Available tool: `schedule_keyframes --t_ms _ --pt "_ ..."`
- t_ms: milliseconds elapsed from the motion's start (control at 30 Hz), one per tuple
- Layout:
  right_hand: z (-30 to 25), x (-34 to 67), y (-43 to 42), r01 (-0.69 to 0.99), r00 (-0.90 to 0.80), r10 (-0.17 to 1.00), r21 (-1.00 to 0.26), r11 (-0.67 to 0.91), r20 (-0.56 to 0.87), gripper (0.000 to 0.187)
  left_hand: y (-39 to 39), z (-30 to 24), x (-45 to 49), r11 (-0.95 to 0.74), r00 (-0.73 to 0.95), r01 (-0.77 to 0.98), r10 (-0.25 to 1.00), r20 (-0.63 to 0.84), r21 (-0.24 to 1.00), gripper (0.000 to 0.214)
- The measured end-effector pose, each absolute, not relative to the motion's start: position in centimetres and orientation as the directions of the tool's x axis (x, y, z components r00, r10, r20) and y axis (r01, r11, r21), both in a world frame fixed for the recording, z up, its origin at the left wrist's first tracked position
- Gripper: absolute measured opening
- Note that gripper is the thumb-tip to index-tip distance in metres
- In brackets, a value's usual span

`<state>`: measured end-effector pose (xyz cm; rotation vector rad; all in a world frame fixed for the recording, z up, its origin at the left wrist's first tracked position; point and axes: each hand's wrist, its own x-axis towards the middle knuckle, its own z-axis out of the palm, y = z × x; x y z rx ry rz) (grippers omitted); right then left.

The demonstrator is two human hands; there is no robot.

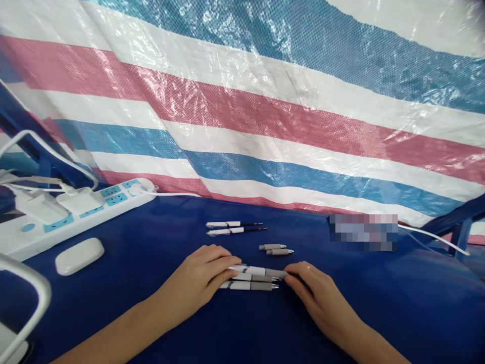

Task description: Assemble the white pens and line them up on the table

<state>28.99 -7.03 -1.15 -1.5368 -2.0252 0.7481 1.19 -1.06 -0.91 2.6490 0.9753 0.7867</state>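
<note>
The left hand (210, 270) had its fingers bent and its thumb tucked close, pinching the white end of the top pen (255, 271). The right hand (312, 285) was almost closed too, with its thumb and a finger pinching the grey tip of that same pen. So the top pen lay flat between the two hands, and both held it.

Two more pens lay next to it, on the side nearer the person: the middle pen (257, 278) and the bottom pen (246, 285). Their white ends went up to the left hand, and their grey ends pointed toward the right hand. I could not tell if the left hand was squeezing them as well.

Past the left hand's fingers lay two white pen bodies (223, 224) with thin dark sticks poking out. Two small grey pen tips (273, 247) lay past the gap between the hands.

Left of the left hand were a smooth white case (79, 256) and, farther off, a long power strip (91, 217) with plugs in it. Well past the right hand was a blurred thing (364, 231). Under everything was a blue table (246, 333), and beyond both hands hung a striped sheet (265, 101).
</note>
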Motion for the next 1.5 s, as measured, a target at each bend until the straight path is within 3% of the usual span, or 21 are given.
schedule_keyframes --t_ms 100,233,400,567,733,933,1133,1333,1500 --pt "-1.1 28.9 -7.1 0.693 -0.251 0.966 -0.686 0.220 0.056 0.016 -1.0 -1.1 1.2 -0.754 0.632 0.544 0.656 0.412 0.367 0.023" --pt "-1.0 28.9 -6.9 0.730 -0.325 0.939 -0.601 0.326 0.115 0.017 -1.0 -1.3 1.2 -0.777 0.633 0.522 0.629 0.451 0.351 0.023" --pt "-0.9 28.8 -6.9 0.749 -0.337 0.933 -0.564 0.348 0.129 0.021 -1.1 -1.0 1.3 -0.822 0.643 0.501 0.563 0.520 0.271 0.022" --pt "-1.2 29.2 -6.8 0.733 -0.173 0.973 -0.639 0.231 0.152 0.017 -0.9 -1.2 1.3 -0.766 0.644 0.568 0.641 0.417 0.302 0.024" --pt "-2.4 30.1 -5.9 0.802 -0.049 0.960 -0.563 0.202 0.276 0.024 -0.8 -1.3 1.1 -0.702 0.641 0.610 0.710 0.292 0.368 0.029" --pt "-3.4 30.8 -5.2 0.859 -0.108 0.954 -0.457 0.230 0.278 0.030 -1.0 -0.6 0.5 -0.727 0.712 0.580 0.672 0.204 0.368 0.040" --pt "-3.0 30.8 -5.1 0.853 -0.147 0.955 -0.456 0.254 0.257 0.017 -1.0 0.1 0.8 -0.749 0.746 0.521 0.633 0.208 0.409 0.033" --pt "-3.0 30.7 -5.0 0.844 -0.172 0.951 -0.460 0.277 0.259 0.018 -1.3 0.6 1.6 -0.750 0.760 0.504 0.621 0.194 0.429 0.031" --pt "-2.6 30.5 -5.2 0.830 -0.185 0.950 -0.477 0.289 0.253 0.017 -1.3 0.2 1.5 -0.786 0.752 0.507 0.604 0.263 0.355 0.033"
